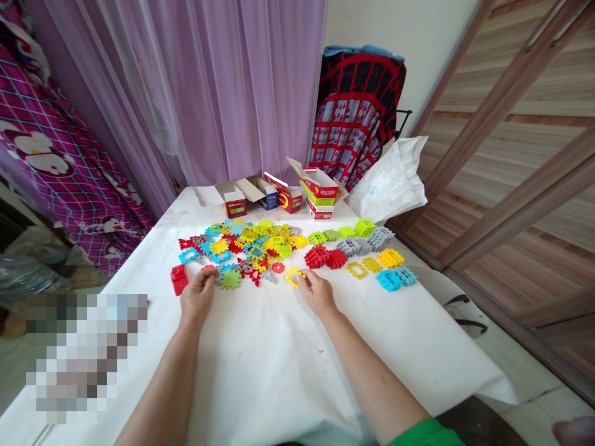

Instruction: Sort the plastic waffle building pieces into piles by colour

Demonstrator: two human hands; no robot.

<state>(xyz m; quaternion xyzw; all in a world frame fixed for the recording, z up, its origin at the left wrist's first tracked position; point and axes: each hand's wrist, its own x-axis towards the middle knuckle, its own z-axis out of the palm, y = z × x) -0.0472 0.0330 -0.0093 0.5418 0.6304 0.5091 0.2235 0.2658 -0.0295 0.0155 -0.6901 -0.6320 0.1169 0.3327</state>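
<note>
Heaped pieces [219, 246] left of stacked pieces [391, 257] on the table [264, 353] — boxes [320, 197] behind, bag [393, 179] to their right.

You have smooth plastic pieces [219, 246] at mid-frame on a matt white sheet [260, 353], glossy printed cardboard boxes [320, 196] above them, soft cloth curtains [242, 87] at upper left-centre and wood-grained doors [506, 167] at upper right.

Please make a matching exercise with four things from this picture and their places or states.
Things
1. right hand
2. red box-shaped plastic piece
3. crumpled white bag
4. light-blue stacks of notched plastic pieces

Places/states
A. right of the open cardboard boxes
B. in front of the yellow plastic stack
C. pinching a yellow notched plastic frame
D. left of the left hand

Pairs: 1-C; 2-D; 3-A; 4-B
</note>
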